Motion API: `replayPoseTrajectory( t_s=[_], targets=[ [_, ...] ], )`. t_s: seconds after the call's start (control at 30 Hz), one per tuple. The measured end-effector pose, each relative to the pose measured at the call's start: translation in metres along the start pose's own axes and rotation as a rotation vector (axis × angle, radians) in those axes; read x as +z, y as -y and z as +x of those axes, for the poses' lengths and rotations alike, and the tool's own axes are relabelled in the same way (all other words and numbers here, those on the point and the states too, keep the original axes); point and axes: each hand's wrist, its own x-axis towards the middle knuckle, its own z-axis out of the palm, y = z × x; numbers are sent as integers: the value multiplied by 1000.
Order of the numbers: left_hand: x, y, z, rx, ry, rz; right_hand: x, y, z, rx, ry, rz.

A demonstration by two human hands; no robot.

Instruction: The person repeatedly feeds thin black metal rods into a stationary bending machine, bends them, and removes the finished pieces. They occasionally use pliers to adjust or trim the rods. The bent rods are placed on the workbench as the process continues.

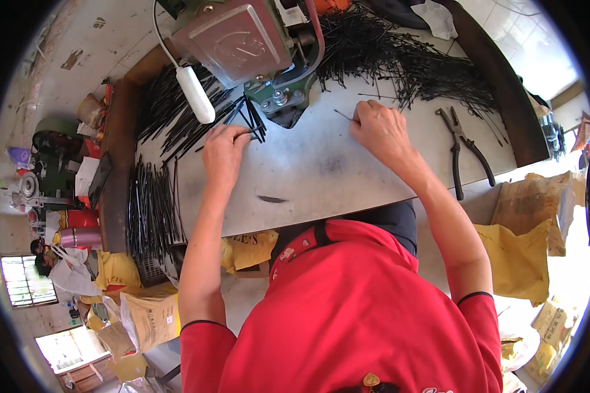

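My left hand [223, 156] is closed in a pinch at the left of the machine's foot, its fingertips on a thin black rod among several short black rods [256, 120] that fan out there. My right hand [381, 128] is closed too, right of the foot. A thin dark rod [341, 114] pokes out from its fingertips toward the left. Between and beyond the hands stands a green machine [233, 40] with a reddish cover plate and a pointed green foot [278, 99] over the pale tabletop [308, 173].
Black rods [152, 213] lie in piles along the left; a tangled heap of thin rods [406, 56] fills the back right. Dark-handled pliers [464, 147] rest on the right. A white cylinder [195, 95] hangs from a cable. Raised wooden edges [117, 164] flank the table.
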Motion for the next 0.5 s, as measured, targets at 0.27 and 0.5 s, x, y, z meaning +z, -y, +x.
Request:
replayPoseTrajectory(
  t_s=[0.27, 0.5],
  targets=[
    [21, 2, -3, 48, -111, -79, -34, 22, 1, 440, 167, 654],
    [10, -55, -4, -521, 164, -1069, -7, 66, 9, -107, -54, 603]
  ],
)
